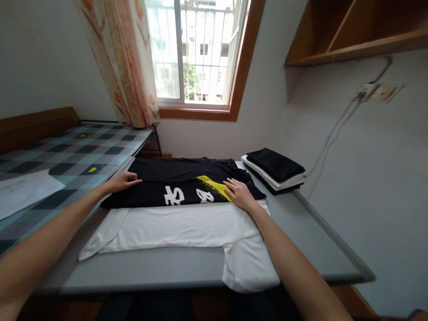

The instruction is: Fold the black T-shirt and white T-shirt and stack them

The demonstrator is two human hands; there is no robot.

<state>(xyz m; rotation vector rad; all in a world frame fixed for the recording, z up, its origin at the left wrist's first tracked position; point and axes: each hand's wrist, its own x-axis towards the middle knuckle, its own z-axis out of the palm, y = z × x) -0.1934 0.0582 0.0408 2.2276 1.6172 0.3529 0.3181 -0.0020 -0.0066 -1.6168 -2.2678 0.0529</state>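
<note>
Head view: we see two hands on dark cloth, with a window [197, 53] past it.
Left hand [121, 182]: it rests on the left part of the black shirt [157, 170]. Its fingers are bent and reach to the right; we cannot tell if they pinch the cloth or just touch it.
Right hand [241, 195]: it lies over the yellow patch [209, 182] of the black shirt. Its fingers are nearly straight and a little bit apart, touching the cloth from above.
Black shirt: it lies flat on the gray surface [321, 240], with big white marks near the yellow patch.
White shirt [177, 227]: we see it along the near side of the black one. One sleeve pokes over the surface's near edge.
Folded pile [276, 166]: black and white cloths sit at the far right.
Bed [110, 133]: it is on the left, checked, with a white paper [25, 191] on it.
</note>
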